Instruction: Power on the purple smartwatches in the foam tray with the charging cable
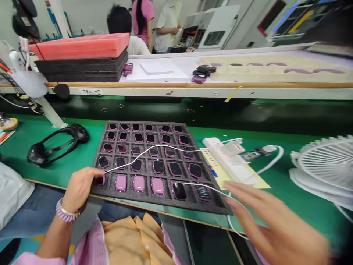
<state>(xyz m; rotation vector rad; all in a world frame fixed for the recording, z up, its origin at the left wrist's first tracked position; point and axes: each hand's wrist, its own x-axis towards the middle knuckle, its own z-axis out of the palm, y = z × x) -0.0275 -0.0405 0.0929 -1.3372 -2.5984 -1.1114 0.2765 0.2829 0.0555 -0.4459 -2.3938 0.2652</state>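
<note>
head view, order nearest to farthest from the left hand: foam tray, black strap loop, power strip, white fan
From the left hand:
1. Black foam tray, at the fingertips, middle of the bench
2. Black strap loop, left of the tray
3. White power strip, right of the tray
4. White fan, at the far right

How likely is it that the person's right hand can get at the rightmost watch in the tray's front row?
Probably yes. The right hand hovers just beside the rightmost smartwatch in the foam tray, with nothing solid between them; only a thin white cable crosses nearby, and it looks light.
</note>
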